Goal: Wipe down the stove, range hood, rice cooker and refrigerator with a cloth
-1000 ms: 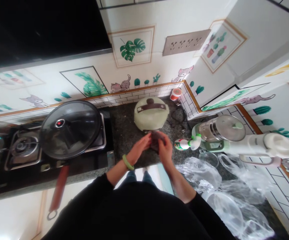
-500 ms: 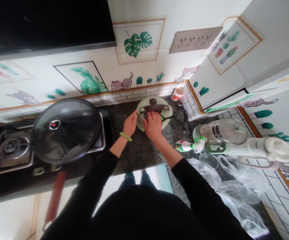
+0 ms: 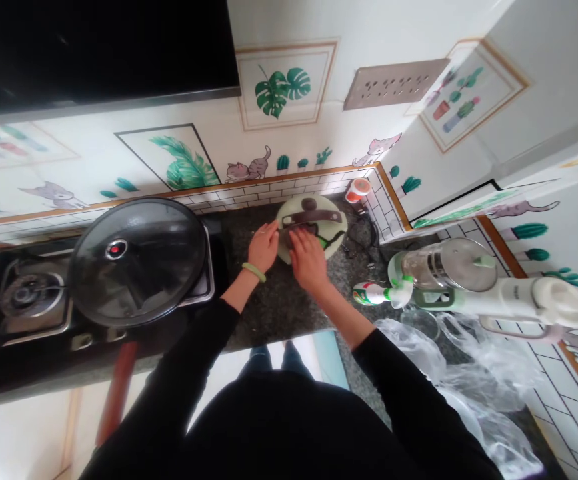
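Observation:
A round, pale green lidded cooker (image 3: 285,208) stands against the back wall, with a dark brown handle (image 3: 313,217) across its top and a dark knob (image 3: 309,203). My left hand (image 3: 263,248), a pale green bangle (image 3: 254,271) on its wrist, has its fingers stretched against the cooker's left side. My right hand (image 3: 310,259) lies over the cooker's near side, below the handle, fingers extended onto a dark area with a bright green patch. What lies beneath those fingers is partly hidden.
To the left, a large lidded wok (image 3: 163,267) covers a burner, its red-brown handle (image 3: 119,387) jutting forward. A red-and-white tub (image 3: 357,191) and black cord sit behind right. Rightward stand a spray bottle (image 3: 381,294), a white-green blender-like appliance (image 3: 513,300) and clear plastic bags (image 3: 493,367).
The whole view has shifted slightly to the right. My right hand's fingers have slid a little lower on the cooker's near side; my left hand stays at its side.

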Motion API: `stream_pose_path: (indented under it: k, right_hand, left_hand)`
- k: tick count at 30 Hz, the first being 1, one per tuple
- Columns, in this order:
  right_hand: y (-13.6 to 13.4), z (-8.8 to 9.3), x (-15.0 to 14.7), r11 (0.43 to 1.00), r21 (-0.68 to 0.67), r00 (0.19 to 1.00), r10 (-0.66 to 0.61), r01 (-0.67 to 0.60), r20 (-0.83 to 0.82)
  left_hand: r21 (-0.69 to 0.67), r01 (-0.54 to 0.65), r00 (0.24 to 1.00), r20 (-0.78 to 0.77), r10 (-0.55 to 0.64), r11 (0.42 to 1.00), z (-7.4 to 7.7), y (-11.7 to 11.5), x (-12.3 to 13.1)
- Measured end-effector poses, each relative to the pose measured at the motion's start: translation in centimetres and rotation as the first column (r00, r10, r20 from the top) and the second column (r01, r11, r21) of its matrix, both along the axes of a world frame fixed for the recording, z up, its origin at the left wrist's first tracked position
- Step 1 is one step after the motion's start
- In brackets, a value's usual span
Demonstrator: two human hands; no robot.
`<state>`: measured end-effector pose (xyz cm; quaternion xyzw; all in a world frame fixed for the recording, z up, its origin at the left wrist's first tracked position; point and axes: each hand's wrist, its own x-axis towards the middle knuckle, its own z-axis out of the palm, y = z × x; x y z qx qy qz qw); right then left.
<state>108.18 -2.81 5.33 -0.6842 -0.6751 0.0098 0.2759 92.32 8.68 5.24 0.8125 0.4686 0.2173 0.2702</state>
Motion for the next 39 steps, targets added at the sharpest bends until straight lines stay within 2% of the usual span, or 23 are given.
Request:
stream_pose_path:
  k: [3, 5, 7, 10, 13, 15, 16, 18, 19, 21, 23, 24, 25, 27, 29, 30, 34, 37, 39]
  right_hand:
    - [-2.0, -0.4, 0.2, 0.994, 0.042, 0.994, 0.103, -0.102, -0.025]
    - [-2.0, -0.8, 0.5, 0.991, 0.047, 0.992, 0.124, -0.123, -0.026]
    - [-0.3, -1.0, -0.2, 0.987, 0.014, 0.987, 0.163, -0.163, -0.001]
    - [3.2, -0.9, -2.0, 0.953, -0.086, 0.955, 0.295, -0.292, 0.032]
    - [3.6, -0.8, -1.5, 0.942, -0.061, 0.944, 0.33, -0.329, 0.001]
    - [1.7, -1.2, 0.6, 0.968, 0.055, 0.966, 0.25, -0.246, -0.071]
    - [0.5, -1.7, 2.1, 0.98, 0.113, 0.976, 0.179, -0.165, -0.126]
    - [-1.8, -2.8, 5.1, 0.982, 0.166, 0.955, -0.035, 0.087, -0.294]
    - [-2.6, -3.5, 6.5, 0.958, 0.149, 0.902, -0.17, 0.246, -0.396]
    - [-3.1, -4.5, 8.6, 0.853, 0.058, 0.725, -0.404, 0.519, -0.558]
    - [-2.6, -4.9, 9.7, 0.745, -0.001, 0.578, -0.519, 0.667, -0.63]
    - [-2.0, -4.8, 9.9, 0.721, 0.006, 0.556, -0.529, 0.693, -0.641]
    - [-1.4, -4.4, 9.9, 0.731, 0.035, 0.577, -0.508, 0.682, -0.639]
    - [0.1, -3.4, 9.6, 0.813, 0.116, 0.687, -0.395, 0.57, -0.609]
    - [1.7, -2.1, 8.8, 0.901, 0.178, 0.806, -0.247, 0.395, -0.537]
    - [2.4, -1.5, 8.2, 0.923, 0.193, 0.846, -0.203, 0.334, -0.494]
    - [4.4, 0.2, 4.7, 0.953, 0.214, 0.948, -0.147, 0.212, -0.283]
    - [5.8, 1.3, 1.6, 0.993, 0.109, 0.995, 0.059, -0.049, -0.084]
    - [7.0, 2.0, 0.1, 0.979, -0.019, 0.98, 0.201, -0.201, 0.008]
  left_hand:
    - [0.036, 0.034, 0.999, -0.038, -0.033, 0.999, 0.1, -0.2, 0.0]
    - [0.041, 0.044, 0.997, -0.06, -0.041, 0.998, 0.3, -0.2, 0.0]
    - [0.04, 0.046, 0.996, -0.082, -0.043, 0.998, 0.5, -0.2, 0.0]
    - [0.045, 0.048, 0.993, -0.107, -0.043, 0.998, 0.7, -0.2, -0.1]
    - [0.07, 0.055, 0.992, -0.119, -0.046, 0.996, 0.7, -0.1, -0.2]
    - [0.084, 0.063, 0.991, -0.123, -0.053, 0.994, 0.6, 0.0, -0.4]
    - [0.086, 0.067, 0.991, -0.124, -0.056, 0.994, 0.6, 0.0, -0.4]
    - [0.081, 0.068, 0.99, -0.128, -0.057, 0.994, 0.5, -0.2, -0.4]
    - [0.081, 0.062, 0.99, -0.132, -0.051, 0.995, 0.6, -0.4, -0.3]
    - [0.102, 0.051, 0.989, -0.141, -0.036, 0.993, 0.7, -1.3, -0.1]
    - [0.154, 0.09, 0.986, -0.151, -0.067, 0.984, 0.9, -2.7, 0.3]
    - [0.179, 0.14, 0.98, -0.163, -0.111, 0.974, 1.0, -3.6, 0.6]
    - [0.193, 0.201, 0.969, -0.181, -0.166, 0.96, 1.0, -4.4, 0.9]
    - [0.192, 0.304, 0.937, -0.238, -0.256, 0.933, 0.8, -6.0, 1.4]
    - [0.177, 0.338, 0.915, -0.294, -0.278, 0.924, 0.6, -7.1, 1.8]
    - [0.173, 0.339, 0.909, -0.315, -0.274, 0.925, 0.5, -7.4, 2.0]
    - [0.166, 0.334, 0.895, -0.364, -0.257, 0.928, 0.3, -7.7, 2.4]
    - [0.135, 0.331, 0.875, -0.414, -0.25, 0.934, 0.4, -7.7, 2.5]
    - [0.107, 0.349, 0.852, -0.449, -0.268, 0.931, 0.3, -7.7, 2.6]
